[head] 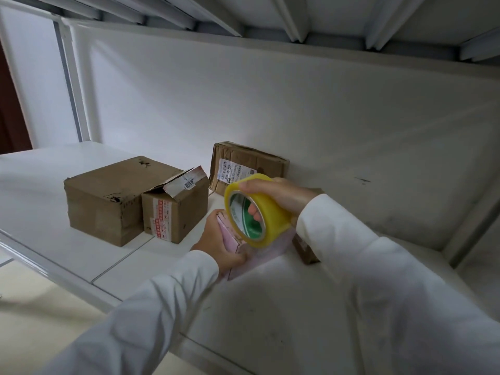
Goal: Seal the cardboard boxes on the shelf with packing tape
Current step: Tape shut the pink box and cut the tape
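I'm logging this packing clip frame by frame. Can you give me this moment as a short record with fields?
right hand: right hand grips the yellow tape roll, fingers through its core
left hand: left hand holds the pink box on the white shelf
other boxes: large brown box; small brown box with a flap lifted; labelled box against the back wall
tape on pink box: cannot tell

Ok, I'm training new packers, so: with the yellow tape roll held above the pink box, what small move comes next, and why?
Probably lower the yellow roll of packing tape onto the top of the small pink cardboard box. The right hand grips the roll just above it, the left hand already steadies the box on the white shelf, and no tape end shows on the box yet.
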